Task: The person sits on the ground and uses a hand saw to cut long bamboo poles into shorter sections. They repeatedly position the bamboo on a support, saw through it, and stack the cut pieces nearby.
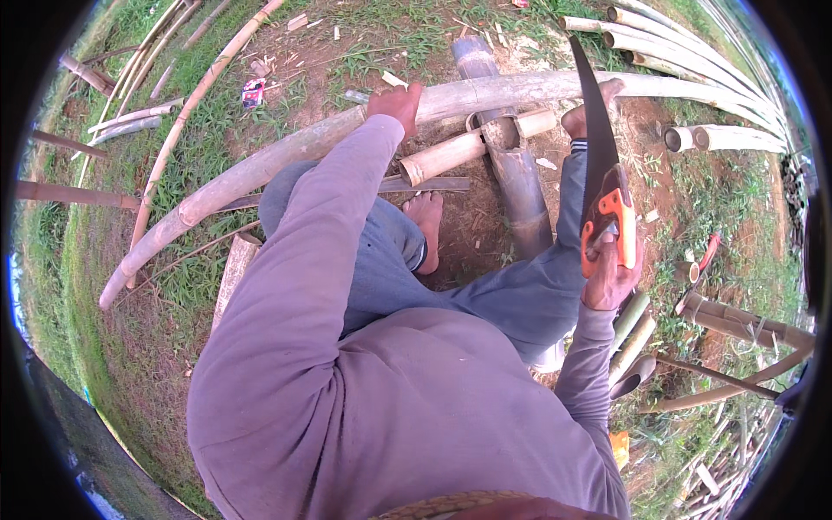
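Note:
A long, pale bamboo pole [286, 149] lies across in front of me, bent into an arc by the lens. My left hand [397, 106] grips it from above, left of the middle. In my right hand [614, 273] is a handsaw [600, 143] with an orange and black handle; its dark blade points away from me and overlaps the pole in view. Whether the blade touches the pole I cannot tell. My right bare foot [591, 108] is beside the pole near the blade. Under the pole runs a thick, dark bamboo log [524, 204].
A short bamboo piece [444, 159] lies by the log. Cut bamboo poles [676, 52] are stacked at the far right, with short lengths [637, 338] by my right forearm. My left bare foot [425, 227] rests on soil. A bamboo frame [750, 325] stands right; thin poles [204, 91] lie left.

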Demonstrator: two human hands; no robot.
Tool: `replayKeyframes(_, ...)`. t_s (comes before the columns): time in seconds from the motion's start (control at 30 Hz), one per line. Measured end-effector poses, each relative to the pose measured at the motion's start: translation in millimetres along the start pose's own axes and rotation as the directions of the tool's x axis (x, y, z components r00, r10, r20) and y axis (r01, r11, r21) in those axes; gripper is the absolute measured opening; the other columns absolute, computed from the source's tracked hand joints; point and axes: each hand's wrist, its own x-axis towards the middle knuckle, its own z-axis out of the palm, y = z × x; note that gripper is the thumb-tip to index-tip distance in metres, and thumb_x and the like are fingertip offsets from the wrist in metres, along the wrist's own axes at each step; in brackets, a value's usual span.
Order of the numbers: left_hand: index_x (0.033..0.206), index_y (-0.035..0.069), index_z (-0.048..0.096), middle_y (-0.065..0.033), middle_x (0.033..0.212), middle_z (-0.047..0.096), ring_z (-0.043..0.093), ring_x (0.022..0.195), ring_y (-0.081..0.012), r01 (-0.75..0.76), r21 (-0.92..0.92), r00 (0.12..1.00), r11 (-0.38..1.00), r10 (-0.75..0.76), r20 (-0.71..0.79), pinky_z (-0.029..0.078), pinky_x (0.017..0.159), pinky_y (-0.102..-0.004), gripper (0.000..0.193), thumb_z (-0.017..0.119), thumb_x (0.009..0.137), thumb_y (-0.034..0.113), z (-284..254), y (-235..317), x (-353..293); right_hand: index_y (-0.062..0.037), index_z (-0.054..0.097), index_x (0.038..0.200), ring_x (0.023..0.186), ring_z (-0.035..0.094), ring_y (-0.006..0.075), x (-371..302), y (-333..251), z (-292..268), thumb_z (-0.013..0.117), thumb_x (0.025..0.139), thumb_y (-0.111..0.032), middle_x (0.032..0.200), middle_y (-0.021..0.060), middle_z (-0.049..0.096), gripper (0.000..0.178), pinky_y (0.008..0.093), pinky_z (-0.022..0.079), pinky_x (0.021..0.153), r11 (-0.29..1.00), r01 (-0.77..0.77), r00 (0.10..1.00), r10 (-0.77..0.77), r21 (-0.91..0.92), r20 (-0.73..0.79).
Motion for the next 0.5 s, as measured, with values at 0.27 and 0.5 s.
replayKeyframes(0.27, 0.135, 0.011, 0.052, -0.0173, 0.129, 0.070, 0.070, 0.122, -0.0376, 0.042, 0.006, 0.999, 0.999, -0.042, -0.029, 0.053, 0.104, -0.0565, 0.069, 0.090, 0.080, 0.028, 6, -21, -1, 0.0029, 0.069, 0.123, 0.089, 0.068, 0.0131, 4, 68, 119, 0.080, 0.101, -0.017, 0.102, 0.0071, 0.073, 0.032, 0.0284, 0.055, 0.079, 0.996, -0.061, 0.977, 0.048, 0.059, 0.208)
replayKeyframes(0.5, 0.135, 0.010, 0.054, -0.0180, 0.118, 0.075, 0.075, 0.112, -0.0386, 0.044, -0.026, 0.995, 0.999, -0.042, 0.094, 0.059, 0.095, -0.0528, 0.074, 0.093, 0.077, 0.037, 3, -30, 7, 0.0029, 0.065, 0.133, 0.093, 0.068, 0.0130, 18, 86, 142, 0.076, 0.104, -0.020, 0.112, 0.0100, 0.073, 0.039, 0.0287, 0.056, 0.081, 0.989, -0.051, 0.967, 0.014, 0.140, 0.255)
